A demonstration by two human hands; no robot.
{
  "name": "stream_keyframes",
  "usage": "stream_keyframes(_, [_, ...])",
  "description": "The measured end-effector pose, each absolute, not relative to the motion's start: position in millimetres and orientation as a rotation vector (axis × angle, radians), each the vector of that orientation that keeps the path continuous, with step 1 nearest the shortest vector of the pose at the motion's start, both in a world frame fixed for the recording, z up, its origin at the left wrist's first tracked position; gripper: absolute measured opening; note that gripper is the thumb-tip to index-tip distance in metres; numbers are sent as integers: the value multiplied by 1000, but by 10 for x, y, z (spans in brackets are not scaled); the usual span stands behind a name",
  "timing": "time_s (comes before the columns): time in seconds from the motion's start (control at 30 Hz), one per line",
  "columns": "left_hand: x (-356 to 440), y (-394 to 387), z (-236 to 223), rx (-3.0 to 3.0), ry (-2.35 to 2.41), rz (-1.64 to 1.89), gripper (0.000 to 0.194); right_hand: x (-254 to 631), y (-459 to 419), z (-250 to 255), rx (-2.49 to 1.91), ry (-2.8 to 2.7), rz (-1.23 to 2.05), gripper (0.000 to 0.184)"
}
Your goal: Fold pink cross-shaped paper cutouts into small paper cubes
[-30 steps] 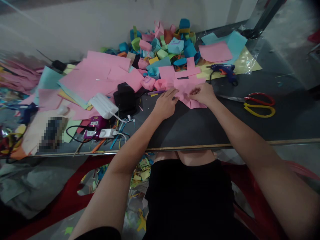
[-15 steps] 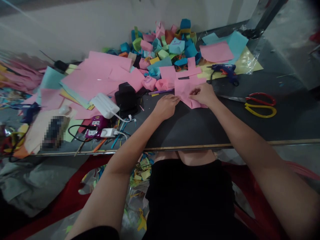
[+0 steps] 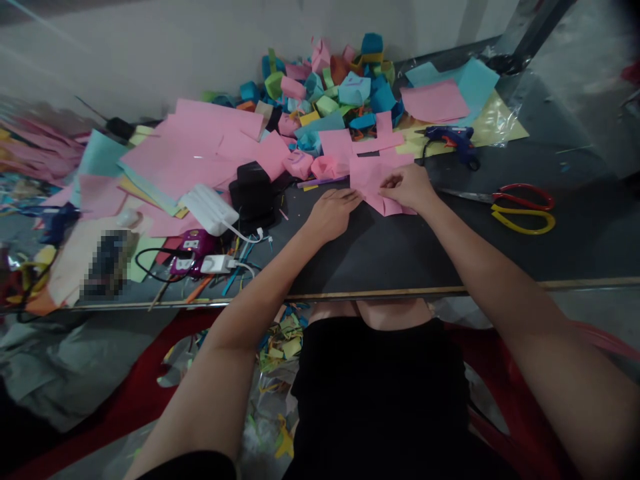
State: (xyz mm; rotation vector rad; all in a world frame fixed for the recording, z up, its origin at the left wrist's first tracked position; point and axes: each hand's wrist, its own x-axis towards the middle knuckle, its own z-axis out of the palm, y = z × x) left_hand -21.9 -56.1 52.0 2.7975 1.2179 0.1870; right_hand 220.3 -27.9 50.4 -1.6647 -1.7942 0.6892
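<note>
Fingers of the left hand (image 3: 331,215) have slid off the sheet (image 3: 369,175) toward the desk's (image 3: 380,260) front edge, and now lie extended, not gripping, tips at its left side. The right hand (image 3: 410,189) bends thumb and fingers together over the sheet's lower right part; whether they pinch it, I cannot tell. The sheet spreads between and beyond both hands. Scissors (image 3: 524,208) lie to the right, the glue gun (image 3: 453,139) farther back, paper cubes (image 3: 354,90) near the back edge.
</note>
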Motion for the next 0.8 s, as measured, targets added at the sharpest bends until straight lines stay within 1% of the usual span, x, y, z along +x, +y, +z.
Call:
stream_keyframes(0.2, [-269,-562,560,2847,1124,98,68,2211,-281,512,-1665,-1812,696,16])
stream_keyframes(0.43, [-264,-654,564,2892,1129,-1,77,2211,-273,503,-1692,-1797,684,14])
stream_keyframes(0.53, [-252,-674,575,2909,1122,-35,75,2211,-267,499,-1703,-1787,686,14])
stream_keyframes(0.7, [-203,-704,626,2894,1087,-133,65,2203,-296,537,-1699,-1781,702,13])
stream_keyframes(0.8, [-200,-718,650,2876,1070,-121,66,2204,-326,560,-1683,-1784,725,12])
